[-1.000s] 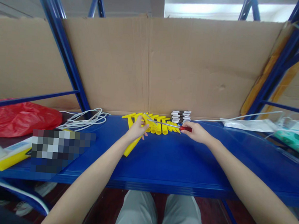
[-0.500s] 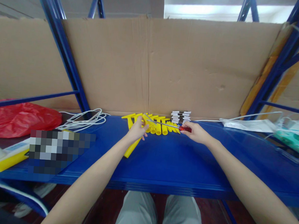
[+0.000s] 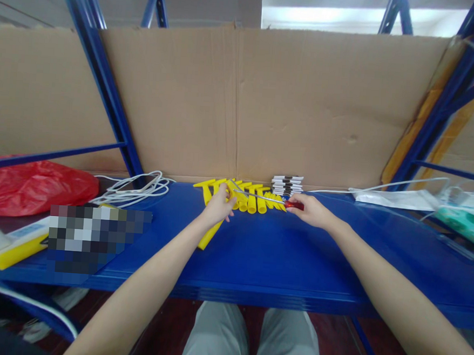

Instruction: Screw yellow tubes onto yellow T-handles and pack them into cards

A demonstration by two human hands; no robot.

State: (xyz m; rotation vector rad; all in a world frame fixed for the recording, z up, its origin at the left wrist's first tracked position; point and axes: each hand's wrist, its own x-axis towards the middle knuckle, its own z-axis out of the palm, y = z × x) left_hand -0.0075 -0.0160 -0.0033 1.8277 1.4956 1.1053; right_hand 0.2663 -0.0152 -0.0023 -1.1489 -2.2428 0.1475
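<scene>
My right hand [image 3: 310,209] is closed around the red handle of a screwdriver [image 3: 260,198]. Its long metal shaft points left, its tip close to the head of a yellow T-shaped scraper [image 3: 210,236]. That scraper is gripped in my left hand [image 3: 219,206], with its handle slanting down toward me and its head partly covered by my fingers. Whether the tip touches it, I cannot tell. Behind my hands, several more yellow T-shaped scrapers [image 3: 252,203] lie in a row. Small yellow pieces [image 3: 275,202] lie at the row's right end.
A stack of white packets with dark bands [image 3: 287,184] stands by the cardboard wall [image 3: 307,106]. On the left of the blue shelf [image 3: 280,261] are a coiled white cable [image 3: 138,189] and a red plastic bag [image 3: 33,187]. A green packet [image 3: 467,221] lies at right.
Both hands keep almost the same place and hold. The whole view has shifted very slightly; no object has visibly moved on the shelf.
</scene>
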